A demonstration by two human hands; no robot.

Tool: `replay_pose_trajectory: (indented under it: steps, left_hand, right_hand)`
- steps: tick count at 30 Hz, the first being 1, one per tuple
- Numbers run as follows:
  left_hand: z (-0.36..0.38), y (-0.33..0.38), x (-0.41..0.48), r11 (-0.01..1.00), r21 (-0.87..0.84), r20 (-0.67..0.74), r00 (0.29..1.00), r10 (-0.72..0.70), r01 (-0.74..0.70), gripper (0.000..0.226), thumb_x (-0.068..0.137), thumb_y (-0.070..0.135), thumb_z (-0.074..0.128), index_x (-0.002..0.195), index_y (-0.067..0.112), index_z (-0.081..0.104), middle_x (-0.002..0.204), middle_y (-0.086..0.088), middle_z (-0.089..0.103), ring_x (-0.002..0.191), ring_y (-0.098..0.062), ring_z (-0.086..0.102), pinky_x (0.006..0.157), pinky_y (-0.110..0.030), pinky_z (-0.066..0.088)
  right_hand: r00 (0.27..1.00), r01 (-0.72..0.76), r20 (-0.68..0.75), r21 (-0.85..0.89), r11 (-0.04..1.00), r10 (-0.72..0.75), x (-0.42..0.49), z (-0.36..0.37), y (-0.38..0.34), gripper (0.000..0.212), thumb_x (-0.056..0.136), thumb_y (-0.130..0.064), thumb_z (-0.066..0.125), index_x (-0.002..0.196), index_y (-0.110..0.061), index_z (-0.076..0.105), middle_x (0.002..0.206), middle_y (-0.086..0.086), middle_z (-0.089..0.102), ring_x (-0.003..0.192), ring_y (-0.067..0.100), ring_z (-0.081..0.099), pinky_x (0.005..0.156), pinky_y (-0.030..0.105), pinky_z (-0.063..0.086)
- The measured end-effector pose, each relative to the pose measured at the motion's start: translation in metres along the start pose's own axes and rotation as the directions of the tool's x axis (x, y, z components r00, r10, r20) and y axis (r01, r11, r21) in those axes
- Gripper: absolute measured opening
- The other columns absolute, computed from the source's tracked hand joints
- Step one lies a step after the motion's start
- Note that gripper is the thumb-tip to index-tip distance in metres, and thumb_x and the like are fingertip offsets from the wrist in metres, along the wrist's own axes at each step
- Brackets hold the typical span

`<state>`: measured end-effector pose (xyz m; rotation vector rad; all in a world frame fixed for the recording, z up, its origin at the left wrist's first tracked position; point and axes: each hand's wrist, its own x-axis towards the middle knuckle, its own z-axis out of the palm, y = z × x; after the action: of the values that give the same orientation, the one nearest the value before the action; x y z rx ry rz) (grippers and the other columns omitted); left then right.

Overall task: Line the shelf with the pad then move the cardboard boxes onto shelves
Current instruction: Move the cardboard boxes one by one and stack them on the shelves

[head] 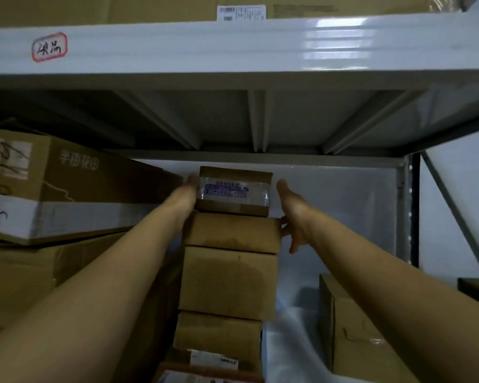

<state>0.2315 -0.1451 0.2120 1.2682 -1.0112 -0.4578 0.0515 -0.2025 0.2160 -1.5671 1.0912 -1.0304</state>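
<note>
Up top, the small brown cardboard box with the taped blue-printed label [234, 189] sat on the stack of plain brown cardboard boxes [227, 280] over the white pad [291, 335]. The left hand [187, 200] pressed its left side, fingers hidden, couldn't tell. The right hand [291, 214] was at the stack's right, fingers spread.

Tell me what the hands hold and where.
No grip: left hand presses the left side of the labelled top box; right hand touches the right edge of the second box.
</note>
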Motion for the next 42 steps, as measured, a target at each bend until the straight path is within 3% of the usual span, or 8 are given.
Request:
replay_pose_trajectory:
  steps: [10, 15, 17, 21, 24, 31, 38, 42]
  left_hand:
    - [0.003, 0.007, 0.001, 0.998, -0.061, 0.089, 0.996, 0.009, -0.004, 0.047, 0.098, 0.054, 0.028, 0.109, 0.018, 0.057, 0.092, -0.007, 0.058, 0.082, -0.022, 0.054, 0.068, -0.033, 0.041]
    - [0.003, -0.001, 0.006, 0.996, -0.011, 0.074, 0.994, 0.086, -0.085, 0.06, 0.092, 0.063, 0.033, 0.128, 0.017, 0.049, 0.117, -0.011, 0.062, 0.107, -0.028, 0.057, 0.101, -0.048, 0.041]
    - [0.002, 0.0, 0.006, 0.991, -0.007, 0.071, 0.989, 0.131, -0.131, 0.059, 0.092, 0.063, 0.033, 0.126, 0.018, 0.05, 0.115, -0.01, 0.063, 0.105, -0.027, 0.058, 0.1, -0.048, 0.042]
    - [0.001, 0.012, 0.005, 0.979, 0.016, 0.053, 0.978, 0.204, -0.205, 0.052, 0.099, 0.053, 0.026, 0.121, 0.015, 0.053, 0.11, -0.005, 0.061, 0.105, -0.022, 0.054, 0.089, -0.036, 0.037]
    - [0.002, 0.018, 0.004, 0.983, -0.056, 0.011, 0.984, 0.178, -0.177, 0.047, 0.101, 0.046, 0.025, 0.119, 0.016, 0.056, 0.105, 0.001, 0.053, 0.1, -0.016, 0.046, 0.09, -0.032, 0.03]
    - [-0.01, -0.007, 0.012, 0.954, 0.262, -0.056, 0.989, -0.134, 0.144, 0.051, 0.1, 0.043, 0.034, 0.137, 0.008, 0.041, 0.128, -0.021, 0.049, 0.106, -0.033, 0.052, 0.094, -0.043, 0.04]
    - [-0.022, -0.021, 0.012, 0.915, 0.296, 0.054, 0.952, -0.302, 0.273, 0.037, 0.094, 0.046, 0.047, 0.092, 0.01, 0.053, 0.093, -0.015, 0.056, 0.074, -0.025, 0.055, 0.06, -0.03, 0.044]
    - [-0.025, -0.019, 0.008, 0.905, 0.313, 0.03, 0.95, -0.311, 0.287, 0.035, 0.094, 0.044, 0.048, 0.094, 0.009, 0.053, 0.096, -0.017, 0.056, 0.081, -0.028, 0.053, 0.069, -0.036, 0.042]
  right_hand:
    - [0.985, 0.169, 0.024, 0.089, 0.982, -0.172, 0.003, 0.012, 0.008, 0.046, 0.095, -0.059, 0.029, 0.124, -0.028, 0.044, 0.134, 0.01, 0.045, 0.116, 0.027, 0.044, 0.092, 0.038, 0.032]
    - [0.979, 0.201, 0.013, 0.13, 0.971, -0.204, 0.007, 0.013, 0.003, 0.087, 0.081, -0.068, 0.048, 0.149, -0.019, 0.025, 0.152, 0.007, 0.031, 0.139, 0.032, 0.027, 0.11, 0.049, 0.022]
    - [0.958, 0.285, -0.015, 0.092, 0.954, -0.285, 0.007, 0.012, 0.003, 0.095, 0.068, -0.07, 0.062, 0.141, -0.014, 0.036, 0.143, 0.005, 0.044, 0.131, 0.025, 0.039, 0.1, 0.035, 0.028]
    - [0.92, 0.391, -0.089, 0.143, 0.909, -0.381, 0.005, 0.001, -0.001, 0.043, 0.078, -0.038, 0.072, 0.102, -0.007, 0.056, 0.096, 0.003, 0.062, 0.082, 0.007, 0.055, 0.065, 0.007, 0.041]
    - [0.906, 0.424, -0.096, 0.17, 0.89, -0.413, 0.006, -0.004, 0.002, 0.109, 0.046, -0.058, 0.078, 0.133, -0.002, 0.044, 0.114, 0.012, 0.064, 0.09, 0.017, 0.063, 0.061, 0.016, 0.046]
    - [0.883, 0.456, -0.14, 0.481, 0.749, -0.447, 0.003, -0.017, 0.013, 0.029, 0.087, -0.042, 0.054, 0.1, -0.019, 0.064, 0.101, 0.013, 0.068, 0.09, 0.027, 0.063, 0.077, 0.034, 0.05]
    - [0.912, 0.409, -0.218, 0.452, 0.793, -0.346, -0.005, -0.022, 0.025, 0.039, 0.086, -0.054, 0.05, 0.1, -0.019, 0.061, 0.095, 0.01, 0.066, 0.09, 0.024, 0.061, 0.089, 0.038, 0.047]
    - [0.937, 0.348, -0.207, 0.477, 0.807, -0.282, -0.01, -0.026, 0.033, 0.036, 0.087, -0.055, 0.049, 0.1, -0.022, 0.058, 0.103, 0.008, 0.062, 0.104, 0.025, 0.056, 0.098, 0.045, 0.042]
